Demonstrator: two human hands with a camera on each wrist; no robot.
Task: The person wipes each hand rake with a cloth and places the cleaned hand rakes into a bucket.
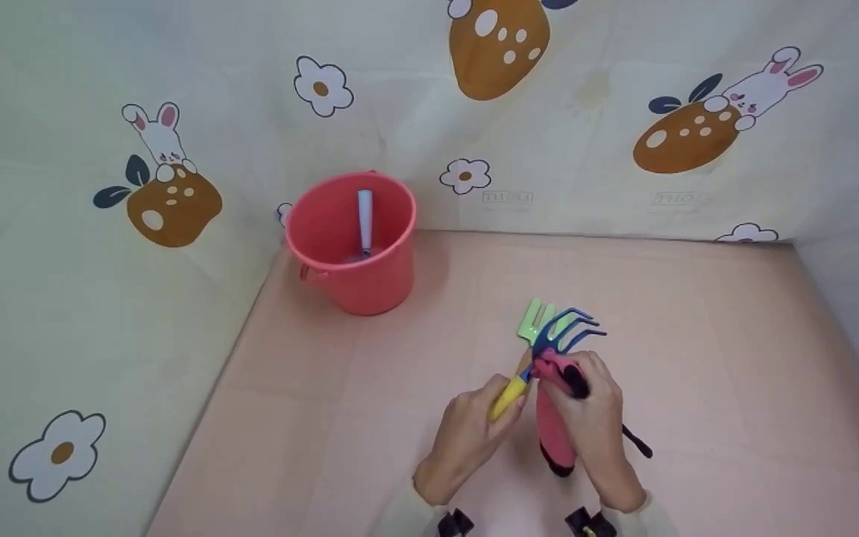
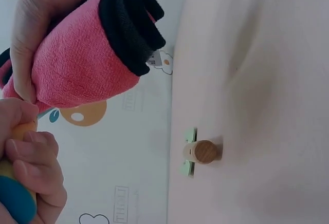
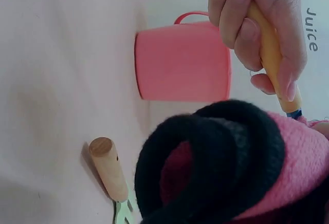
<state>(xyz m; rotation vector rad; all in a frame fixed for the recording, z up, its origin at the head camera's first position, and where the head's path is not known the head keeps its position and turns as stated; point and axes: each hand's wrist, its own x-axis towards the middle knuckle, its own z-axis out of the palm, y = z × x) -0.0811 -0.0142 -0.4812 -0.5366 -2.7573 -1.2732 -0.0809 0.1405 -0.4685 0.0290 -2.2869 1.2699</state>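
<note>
One blue metal rake (image 1: 546, 341), held by the left hand (image 1: 469, 429), seems wiped with fuzzy pink cloth (image 2: 85, 54) gripped by the right hand (image 1: 599, 410); gentle rubbing is needed.

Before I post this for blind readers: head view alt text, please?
Left hand holds a yellow-handled blue rake, right hand a pink cloth against it. A green fork lies behind; a red bucket stands farther left.

Bucket (image 1: 373, 287) behind and left of rake (image 1: 546, 341) and fork (image 1: 528, 329)

Soft, diffuse light, faint shadows
</note>
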